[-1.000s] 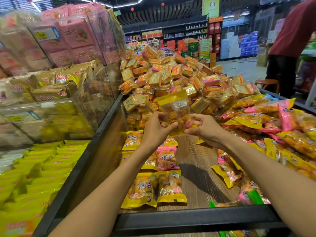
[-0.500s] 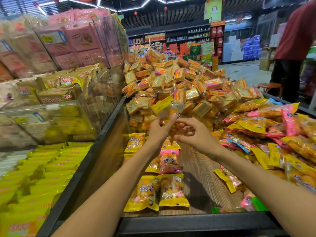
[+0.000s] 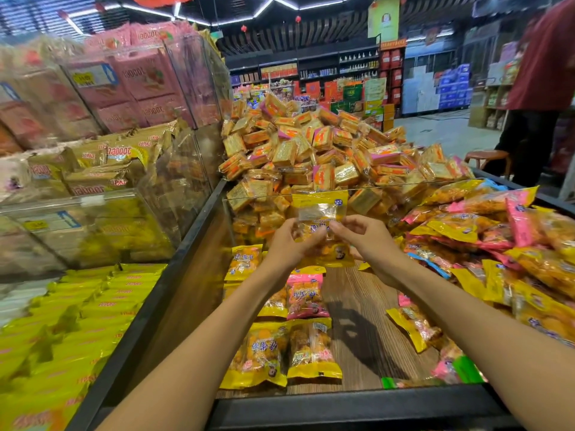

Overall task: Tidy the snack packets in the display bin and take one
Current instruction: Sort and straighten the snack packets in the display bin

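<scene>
I hold one yellow snack packet (image 3: 318,209) upright above the display bin (image 3: 357,405). My left hand (image 3: 287,244) pinches its left side and my right hand (image 3: 364,241) pinches its right side, so the packet's lower part is partly hidden by my fingers. On the bin's wooden floor below, snack packets lie in neat rows: two yellow ones (image 3: 264,353) near the front rim and a pink one (image 3: 306,295) behind them. A loose heap of yellow, pink and blue packets (image 3: 497,241) fills the bin's right side.
Behind a clear divider rises a tall pile of small orange-gold packets (image 3: 317,150). Clear bins of pink and gold packs (image 3: 102,126) and flat yellow packs (image 3: 77,321) stand to the left. A person in a red shirt (image 3: 544,73) stands at the far right by a stool (image 3: 485,157).
The packet has been turned between my hands from tilted to upright with its yellow top edge up. Both hands stay close together at about the same spot above the bin.
</scene>
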Tool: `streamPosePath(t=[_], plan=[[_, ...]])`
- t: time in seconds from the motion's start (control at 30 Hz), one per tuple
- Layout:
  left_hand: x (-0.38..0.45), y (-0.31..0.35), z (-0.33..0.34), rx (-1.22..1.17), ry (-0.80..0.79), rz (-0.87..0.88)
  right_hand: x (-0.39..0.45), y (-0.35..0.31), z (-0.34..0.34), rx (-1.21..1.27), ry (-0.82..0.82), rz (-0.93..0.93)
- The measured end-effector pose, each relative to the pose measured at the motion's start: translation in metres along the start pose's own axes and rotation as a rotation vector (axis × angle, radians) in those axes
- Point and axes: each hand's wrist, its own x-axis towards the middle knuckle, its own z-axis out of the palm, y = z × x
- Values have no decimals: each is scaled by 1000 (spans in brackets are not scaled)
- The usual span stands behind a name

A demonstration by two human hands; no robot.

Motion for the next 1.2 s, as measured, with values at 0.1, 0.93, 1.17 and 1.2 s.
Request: streamPosePath(t=[0.1,0.93,1.17,1.2], plan=[[-2,-3,4,77,34,33,0,2,0,20,38,21],[116,-133,-44,824,263,-273,16,11,-91,-853,-142,-308],[108,-155,-61,1557,-215,322,18,11,-96,-920,-123,-355],[110,-161,-63,1630,-283,375,19,14,-97,-936,-140,-348]])
